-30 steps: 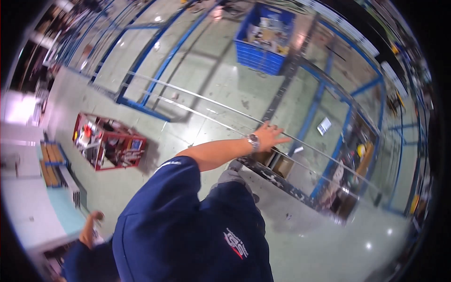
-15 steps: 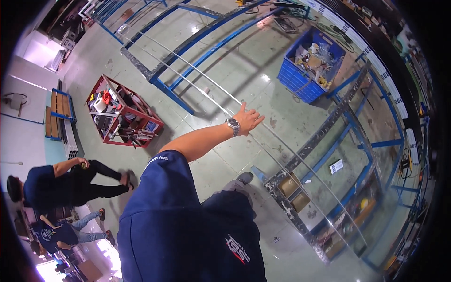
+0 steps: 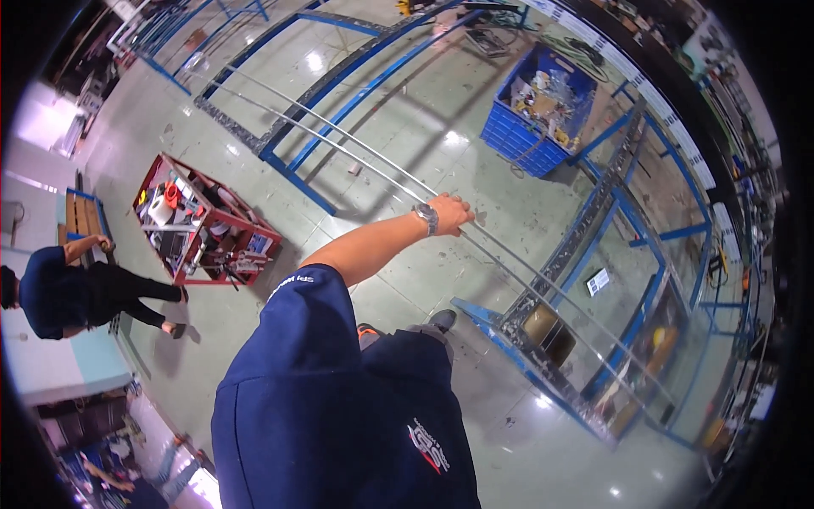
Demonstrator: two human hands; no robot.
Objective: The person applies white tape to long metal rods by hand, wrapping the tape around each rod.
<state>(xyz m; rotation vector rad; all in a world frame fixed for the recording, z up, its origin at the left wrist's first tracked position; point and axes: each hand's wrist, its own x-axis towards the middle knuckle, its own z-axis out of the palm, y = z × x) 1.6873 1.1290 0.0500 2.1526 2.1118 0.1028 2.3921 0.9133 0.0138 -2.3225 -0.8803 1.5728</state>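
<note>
My left hand [image 3: 451, 212], with a wristwatch on its wrist, reaches out from my blue-sleeved arm and closes over a long thin silver metal rail [image 3: 339, 153]. The rail runs from the upper left down to the lower right, and a second rail runs parallel beside it. Both lie across blue steel frames [image 3: 297, 174] above the shiny floor. My right hand is out of view. My dark blue shirt fills the lower middle, and my shoes [image 3: 441, 319] show below the arm.
A red tool cart [image 3: 203, 225] full of tools stands at the left. At the upper right is a blue crate [image 3: 538, 110] of parts. Another person [image 3: 76, 293] in a blue shirt bends over at the far left. A blue rack [image 3: 543, 327] holding boxes stands at the right.
The view has swung and my hand sits farther along the rail, its fingers now curled over it. The red cart and the person at the left look closer.
</note>
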